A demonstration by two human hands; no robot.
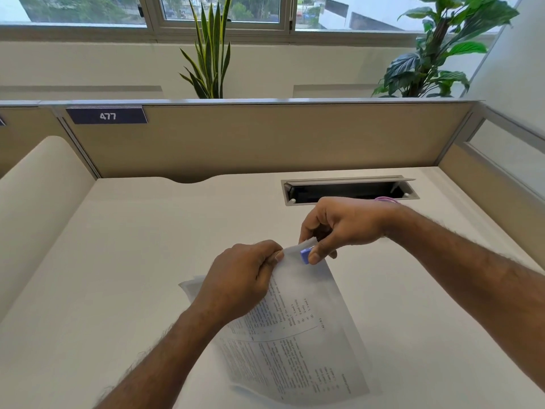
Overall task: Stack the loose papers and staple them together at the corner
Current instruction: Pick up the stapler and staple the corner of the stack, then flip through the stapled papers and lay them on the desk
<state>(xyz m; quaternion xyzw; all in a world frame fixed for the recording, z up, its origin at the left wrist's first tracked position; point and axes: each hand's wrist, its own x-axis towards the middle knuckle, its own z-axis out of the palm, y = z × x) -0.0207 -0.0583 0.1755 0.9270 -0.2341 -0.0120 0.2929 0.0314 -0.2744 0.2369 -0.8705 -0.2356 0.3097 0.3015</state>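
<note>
A stack of printed white papers lies on the white desk, its far corner lifted off the surface. My left hand pinches the papers at their far edge, just left of that corner. My right hand is closed around a small blue stapler, whose end sits on the lifted corner with my thumb pressed against it. Most of the stapler is hidden inside my fingers. One sheet edge sticks out to the left under my left hand.
An open cable tray is set into the desk behind my right hand. Beige partition panels close the desk at the back and sides, one with a "477" label. Plants stand behind the partition.
</note>
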